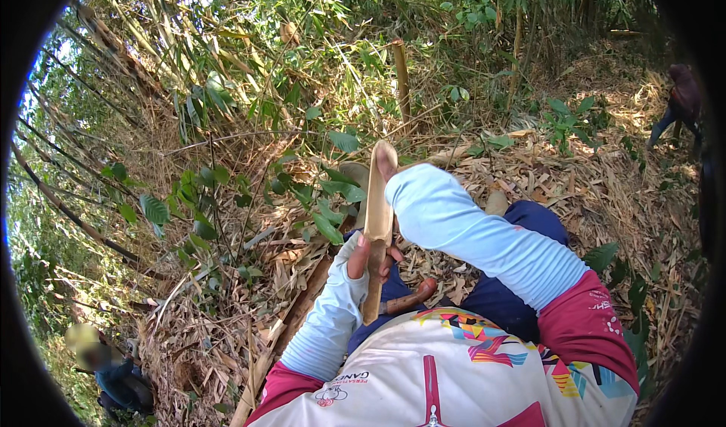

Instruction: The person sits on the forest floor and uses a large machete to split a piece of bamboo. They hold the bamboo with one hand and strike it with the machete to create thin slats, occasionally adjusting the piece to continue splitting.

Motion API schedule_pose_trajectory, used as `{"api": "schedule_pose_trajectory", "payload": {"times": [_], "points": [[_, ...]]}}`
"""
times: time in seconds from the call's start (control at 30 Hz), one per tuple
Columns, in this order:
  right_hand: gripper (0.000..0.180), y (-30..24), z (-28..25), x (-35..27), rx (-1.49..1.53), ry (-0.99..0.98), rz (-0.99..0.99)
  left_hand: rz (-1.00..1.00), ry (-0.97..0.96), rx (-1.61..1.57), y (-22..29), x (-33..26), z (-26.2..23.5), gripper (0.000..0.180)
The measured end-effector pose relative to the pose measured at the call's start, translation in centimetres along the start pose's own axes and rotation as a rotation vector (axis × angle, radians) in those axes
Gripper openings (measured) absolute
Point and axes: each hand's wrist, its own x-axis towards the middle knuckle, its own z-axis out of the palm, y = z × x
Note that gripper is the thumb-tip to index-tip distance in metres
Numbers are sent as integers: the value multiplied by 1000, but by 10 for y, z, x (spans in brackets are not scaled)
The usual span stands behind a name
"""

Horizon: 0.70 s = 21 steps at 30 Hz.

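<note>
A split length of bamboo (379,208), hollow side facing me, stands lengthwise in front of my body. My left hand (364,259) is closed around its lower part, with fingertips showing on both sides. At the far end, my right hand (386,159) grips the bamboo, its thumb lying in the hollow; the other fingers are hidden behind the piece and the sleeve. A curved brown wooden handle (412,297) sticks out at my waist, just right of the bamboo's near end. Whatever it belongs to is hidden.
Dry leaf litter (484,174) covers the ground. Beside my left forearm lies a long bamboo pole (302,306). Leafy saplings (325,200) grow close ahead, and a cut stump (401,79) stands beyond. One person (121,382) is at lower left, another person (683,98) at far right.
</note>
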Motion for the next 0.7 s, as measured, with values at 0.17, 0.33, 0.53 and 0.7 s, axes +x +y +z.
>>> {"api": "schedule_pose_trajectory", "payload": {"times": [0.17,0.33,0.53,0.7], "points": [[89,12,31,-25,-47,-394,-170,-59,-56,-107,-12,7,-36,53],[94,12,30,7,1,-397,-14,-2,-22,5,-8,5,-11,63],[75,30,50,-14,162,-426,-163,96,187,67,-15,16,-19,56],[35,49,45,-10,241,-483,-492,131,-41,76,1,13,-20,52]]}}
